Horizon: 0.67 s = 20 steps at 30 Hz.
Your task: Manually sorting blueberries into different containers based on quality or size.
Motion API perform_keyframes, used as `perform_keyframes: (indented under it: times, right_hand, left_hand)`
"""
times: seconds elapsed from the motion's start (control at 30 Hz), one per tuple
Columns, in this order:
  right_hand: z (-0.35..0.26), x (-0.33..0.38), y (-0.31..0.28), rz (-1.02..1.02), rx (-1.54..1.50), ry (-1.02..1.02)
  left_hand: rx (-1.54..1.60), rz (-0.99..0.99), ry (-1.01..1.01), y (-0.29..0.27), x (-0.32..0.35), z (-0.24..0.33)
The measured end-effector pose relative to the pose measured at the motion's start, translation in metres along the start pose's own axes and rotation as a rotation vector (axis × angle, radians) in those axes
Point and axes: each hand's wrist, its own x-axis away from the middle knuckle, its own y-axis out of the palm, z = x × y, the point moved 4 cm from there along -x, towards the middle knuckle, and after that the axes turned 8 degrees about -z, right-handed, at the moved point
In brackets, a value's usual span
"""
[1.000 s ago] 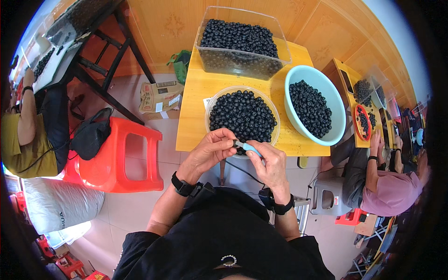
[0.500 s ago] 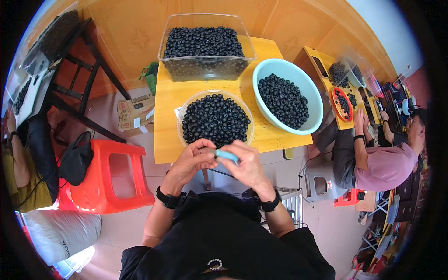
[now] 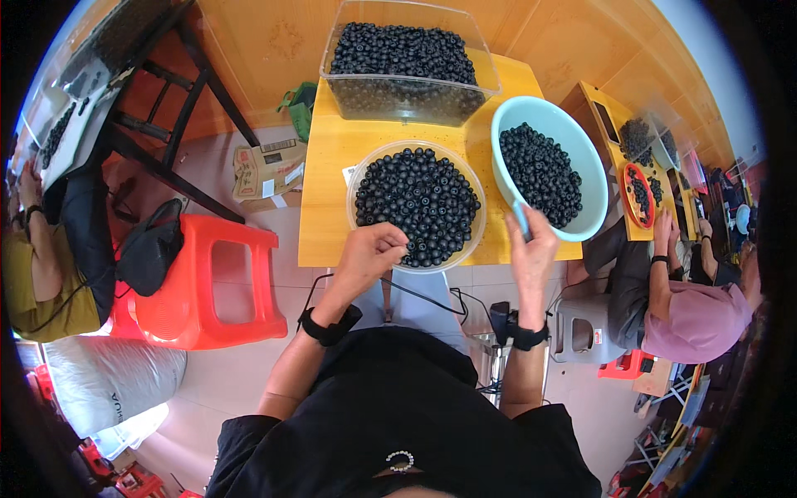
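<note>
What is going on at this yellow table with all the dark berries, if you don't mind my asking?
A person in black sits at a small yellow table sorting dark round berries. The left hand rests at the near rim of a clear round bowl full of them, fingers pinched. The right hand holds a small light-blue tool by the rim of a light-blue basin part-filled with berries. A clear rectangular tub of berries stands behind. Other people sit at tables on both sides.

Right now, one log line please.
left hand: in clear bowl of dark berries | right hand: holds blue tool by blue basin
</note>
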Motion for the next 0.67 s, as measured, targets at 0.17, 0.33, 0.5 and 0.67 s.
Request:
perform_keyframes:
  times: [0.17, 0.33, 0.5, 0.67]
  right_hand:
    - [0.003, 0.026, 0.026, -0.099, -0.134, 0.102]
    - [-0.001, 0.035, 0.027, -0.130, -0.064, 0.081]
    - [0.004, 0.042, 0.028, -0.150, -0.085, 0.128]
    - [0.001, 0.045, 0.032, -0.174, -0.110, 0.114]
  left_hand:
    - [-0.617, 0.031, 0.274, 0.032, -0.013, 0.013]
    - [-0.752, 0.066, 0.266, 0.044, -0.013, 0.017]
    - [-0.740, 0.095, 0.284, 0.045, -0.010, 0.016]
    - [-0.532, 0.102, 0.279, 0.035, -0.013, 0.013]
